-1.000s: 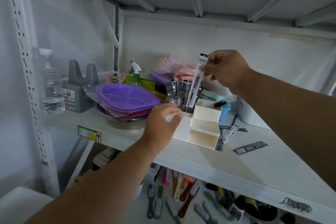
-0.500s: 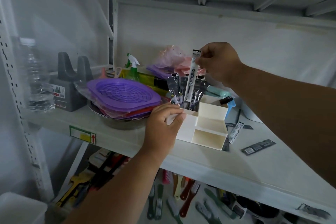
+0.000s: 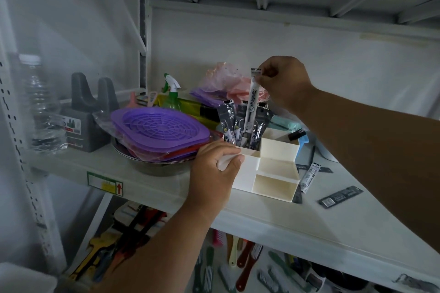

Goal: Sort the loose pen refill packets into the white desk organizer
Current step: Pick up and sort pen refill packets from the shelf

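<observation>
The white desk organizer (image 3: 278, 150) stands on the shelf (image 3: 166, 188) in the middle of the head view. My left hand (image 3: 214, 169) grips its front left corner. My right hand (image 3: 283, 81) pinches the top of a white pen refill packet (image 3: 252, 102), held upright with its lower end inside the organizer's back left compartment. Several dark refill packets (image 3: 229, 123) stand in that same compartment. Loose packets lie on the shelf to the organizer's right: a white one (image 3: 309, 177) leaning by its side and a dark one (image 3: 340, 196) farther out.
A purple plastic tray (image 3: 159, 128) on a metal bowl sits just left of the organizer. Behind are a green spray bottle (image 3: 172, 94), pink and purple bags (image 3: 223, 81), a grey holder (image 3: 91, 112) and a water bottle (image 3: 38, 102). Brushes lie on the lower shelf.
My right hand has lowered the white packet from above the organizer so its bottom end now sits in the back left compartment. My left hand stays on the organizer's corner.
</observation>
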